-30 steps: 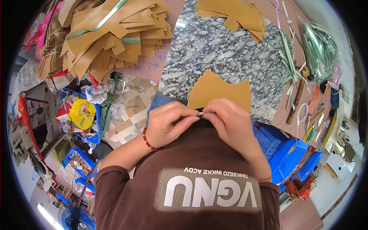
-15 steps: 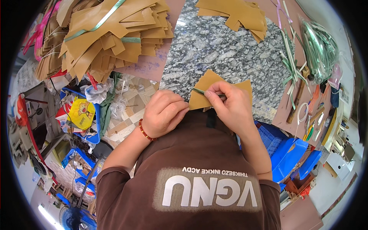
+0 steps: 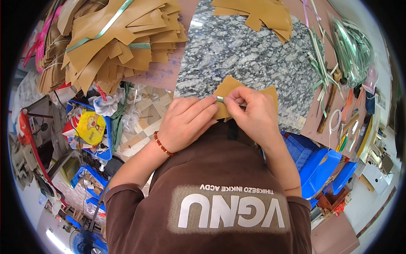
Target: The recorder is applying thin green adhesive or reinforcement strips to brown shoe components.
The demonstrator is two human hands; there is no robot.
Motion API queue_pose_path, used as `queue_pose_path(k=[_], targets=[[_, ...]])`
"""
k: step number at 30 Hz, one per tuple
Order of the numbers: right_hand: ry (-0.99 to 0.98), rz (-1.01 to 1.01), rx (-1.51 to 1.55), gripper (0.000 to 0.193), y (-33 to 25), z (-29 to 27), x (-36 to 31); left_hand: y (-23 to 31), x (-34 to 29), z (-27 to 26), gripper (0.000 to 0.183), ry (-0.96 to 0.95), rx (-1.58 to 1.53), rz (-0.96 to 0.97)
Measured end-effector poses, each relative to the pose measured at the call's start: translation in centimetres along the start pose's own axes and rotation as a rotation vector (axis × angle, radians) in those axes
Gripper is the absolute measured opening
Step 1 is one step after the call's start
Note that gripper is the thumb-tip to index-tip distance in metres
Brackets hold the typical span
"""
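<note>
Close to my body, at the near edge of a speckled stone slab (image 3: 237, 51), lies a tan leather-like cut piece (image 3: 229, 83). A short length of shiny green strip (image 3: 220, 99) crosses it between my fingertips. My left hand (image 3: 186, 120), wearing a beaded bracelet, is closed with its fingertips on the strip's left end, against the piece. Thumb and forefinger of my right hand (image 3: 256, 111) pinch the strip just to the right. My hands cover much of the piece.
A tall stack of tan pieces (image 3: 105, 46) stands at the far left, a smaller pile (image 3: 264, 15) at the far edge of the slab. On the right lie loose strips (image 3: 320, 76), a bundle of green strips (image 3: 349, 46) and tools. Blue bins (image 3: 319, 169) stand below right.
My left hand has moved right and forward, its fingers now reaching the strip. My right hand stays nearly in place, pinching; the two hands' fingertips are now close together.
</note>
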State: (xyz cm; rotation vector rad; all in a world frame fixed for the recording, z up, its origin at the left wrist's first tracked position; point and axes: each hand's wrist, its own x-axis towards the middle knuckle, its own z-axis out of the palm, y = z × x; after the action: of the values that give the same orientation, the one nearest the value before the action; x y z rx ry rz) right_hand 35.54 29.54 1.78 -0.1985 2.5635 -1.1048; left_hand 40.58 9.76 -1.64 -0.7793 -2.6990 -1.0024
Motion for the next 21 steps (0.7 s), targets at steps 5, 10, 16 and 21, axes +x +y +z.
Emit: queue_pose_path(k=[5, 10, 16, 21], targets=[[-0.082, 0.096, 0.120, 0.015, 1.0, -3.1, -0.6, 0.4, 0.2, -0.3, 0.043, -0.054, 0.015, -0.026], [-0.106, 0.268, 0.287, 0.012, 4.2, -8.2, -2.8, 0.3, 0.3, -0.4, 0.040, -0.079, 0.033, -0.032], [-0.065, 0.186, 0.280, 0.013, 4.4, -9.7, -2.9, 0.4, 0.9, -0.7, 0.037, -0.092, 0.036, -0.024], [-0.071, 0.152, 0.246, 0.015, 5.7, -9.6, -2.5, 0.6, 1.1, -0.3, 0.034, -0.081, 0.049, -0.041]])
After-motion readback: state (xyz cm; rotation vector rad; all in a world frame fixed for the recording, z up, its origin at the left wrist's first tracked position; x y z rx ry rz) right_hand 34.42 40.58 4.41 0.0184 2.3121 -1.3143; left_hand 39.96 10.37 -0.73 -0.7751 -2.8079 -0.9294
